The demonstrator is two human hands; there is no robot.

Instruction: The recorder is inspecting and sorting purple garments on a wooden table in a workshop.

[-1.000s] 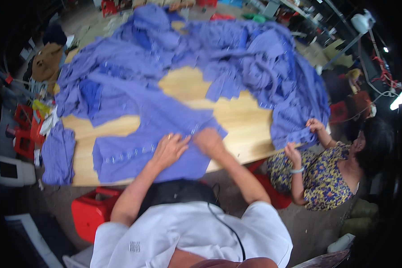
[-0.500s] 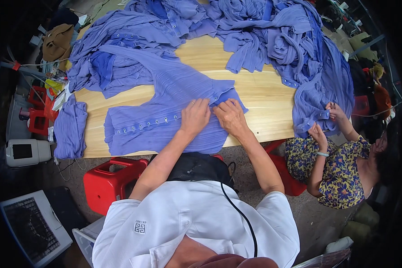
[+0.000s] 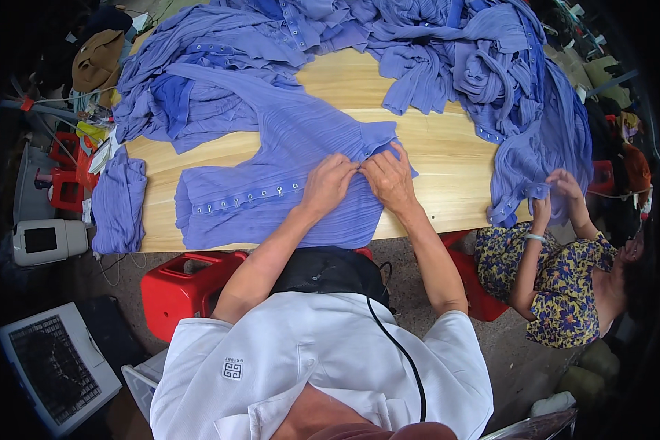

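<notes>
Spread on the near side of the table lies a crinkled periwinkle-blue shirt [image 3: 286,139], with a row of small round pale-and-dark fastenings [image 3: 249,198] along its front strip. My left hand [image 3: 328,185] pinches that strip near the top end, its fingers bent together. Close beside it, my right hand [image 3: 390,180] grips the same strip, thumb and fingertips meeting next to the left fingertips, with one finger raised. One fastening shows just above the fingertips. The bit of cloth between the fingertips is mostly hidden.
Heaps of the same blue garments [image 3: 205,88] cover the table's far side. A folded blue garment [image 3: 119,205] hangs at the left edge. At right, a co-worker in a flowered top [image 3: 565,315] handles another garment [image 3: 521,198]. A red stool [image 3: 172,301] stands below the wooden table [image 3: 447,161].
The view has shifted slightly. My hands stay on the shirt's strip, now closer together, with a right finger lifted. The co-worker's far hand has risen off the cloth.
</notes>
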